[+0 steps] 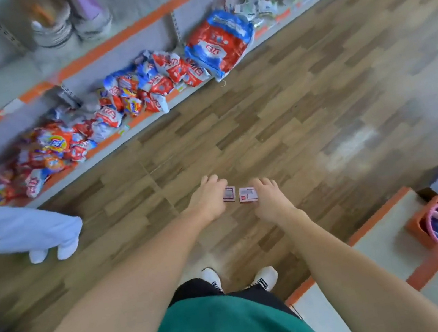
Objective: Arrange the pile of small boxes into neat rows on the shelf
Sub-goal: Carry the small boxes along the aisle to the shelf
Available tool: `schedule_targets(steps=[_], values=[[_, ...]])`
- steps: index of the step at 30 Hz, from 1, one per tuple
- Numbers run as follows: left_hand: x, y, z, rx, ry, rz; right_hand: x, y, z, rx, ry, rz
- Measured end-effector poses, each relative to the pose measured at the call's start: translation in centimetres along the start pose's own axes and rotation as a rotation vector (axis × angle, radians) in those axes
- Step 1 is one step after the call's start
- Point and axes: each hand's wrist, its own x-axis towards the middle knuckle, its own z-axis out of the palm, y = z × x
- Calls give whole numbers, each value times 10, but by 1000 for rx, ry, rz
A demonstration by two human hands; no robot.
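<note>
I stand in a shop aisle with both arms stretched out over the wooden floor. My left hand (208,199) grips a small white and red box (228,194) by its left side. My right hand (267,195) grips a second small white and red box (248,195) by its right side. The two boxes are held side by side in the air, a narrow gap between them. A grey shelf with an orange edge (377,219) runs along my right. No pile of boxes is in view.
Across the aisle a low shelf (146,118) holds red, white and blue packets (157,80) and a large bag (220,42). A person in light blue trousers (19,228) stands at the left. An orange basket (435,219) sits on the right shelf.
</note>
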Motion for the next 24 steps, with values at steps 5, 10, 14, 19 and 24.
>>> schedule_targets(steps=[5, 10, 14, 19, 24], values=[[-26, -49, 4, -79, 29, -74, 11, -44, 18, -72, -67, -91], [-59, -88, 8, -185, 60, -109, 12, -83, 40, -101, -138, -105], [-77, -111, 16, -239, 95, -107, 8, -108, 55, -144, -152, -116], [-85, -128, 20, -301, 145, -140, 14, -126, 60, -190, -140, -145], [-79, -134, 8, -323, 172, -176, 32, -133, 52, -230, -158, -155]])
